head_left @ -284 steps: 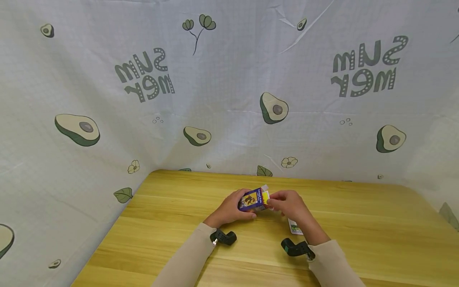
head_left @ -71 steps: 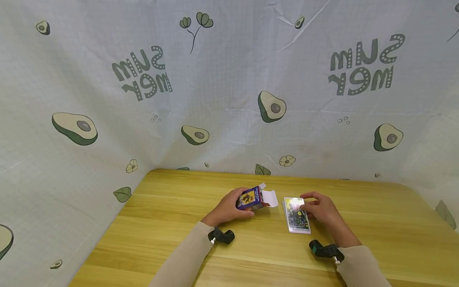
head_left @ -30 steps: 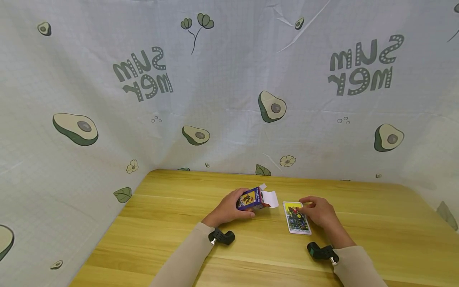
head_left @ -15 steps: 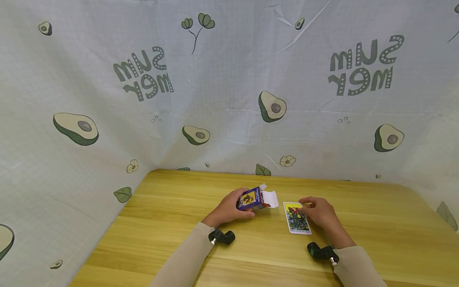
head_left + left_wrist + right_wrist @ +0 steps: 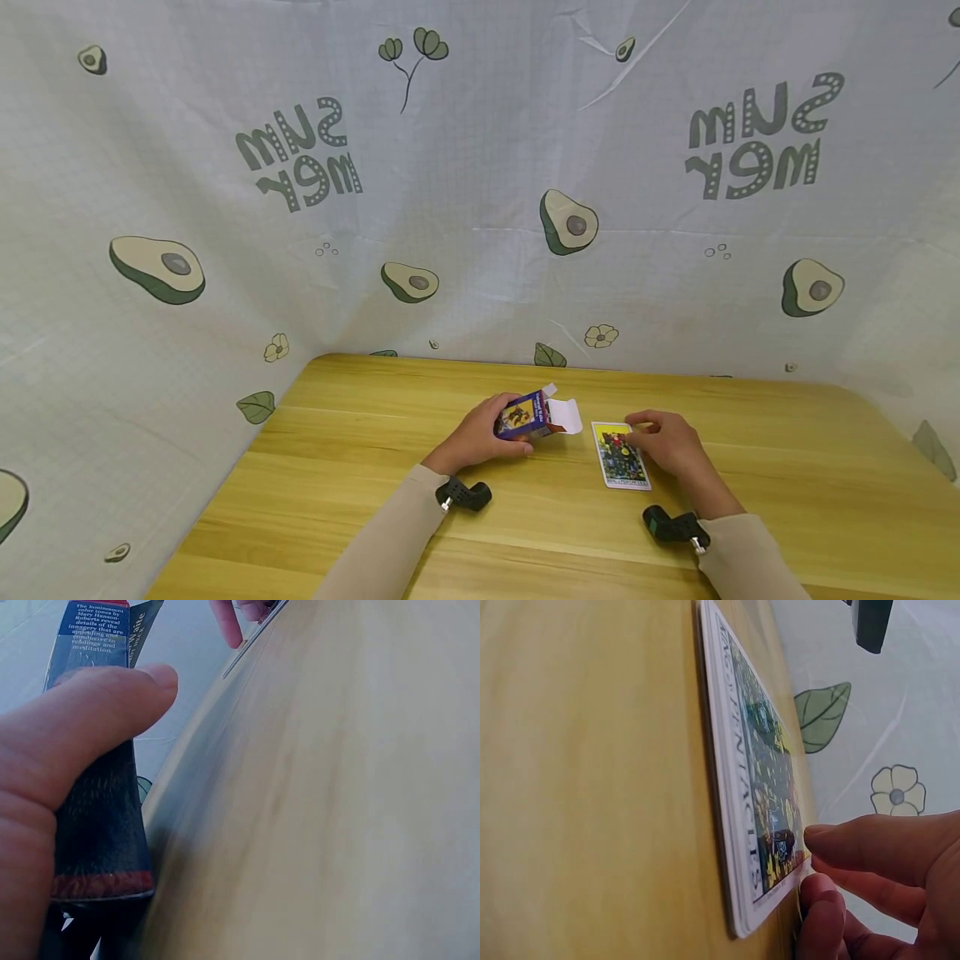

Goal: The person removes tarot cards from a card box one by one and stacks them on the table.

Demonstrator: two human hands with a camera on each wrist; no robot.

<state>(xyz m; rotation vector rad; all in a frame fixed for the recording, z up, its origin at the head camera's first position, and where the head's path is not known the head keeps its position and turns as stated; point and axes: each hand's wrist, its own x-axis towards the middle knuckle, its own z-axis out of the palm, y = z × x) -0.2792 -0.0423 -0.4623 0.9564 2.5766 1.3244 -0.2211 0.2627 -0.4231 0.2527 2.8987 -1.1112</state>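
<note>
My left hand (image 5: 480,437) grips a purple tarot card box (image 5: 519,415), thumb along its lower side and fingers over the far side. The box lies tilted, its open end facing right with a white flap (image 5: 565,415) folded out. In the left wrist view the thumb (image 5: 112,701) crosses the dark printed side of the box (image 5: 105,825). To the right, a thin stack of tarot cards (image 5: 618,462) lies face up, King of Pentacles on top. My right hand (image 5: 671,446) pinches its right edge; in the right wrist view the thumb (image 5: 847,838) is over the edge, with curled fingers beside it.
A wooden table (image 5: 375,517) runs under both hands. Behind and at the left hangs a white curtain (image 5: 465,183) printed with avocados, leaves and lettering. Black camera mounts (image 5: 468,497) are strapped at both wrists.
Earlier my right hand was at the box's mouth, where a yellow card showed; it has moved right to the card stack. The top card has settled flat. Both hands are still over the last second.
</note>
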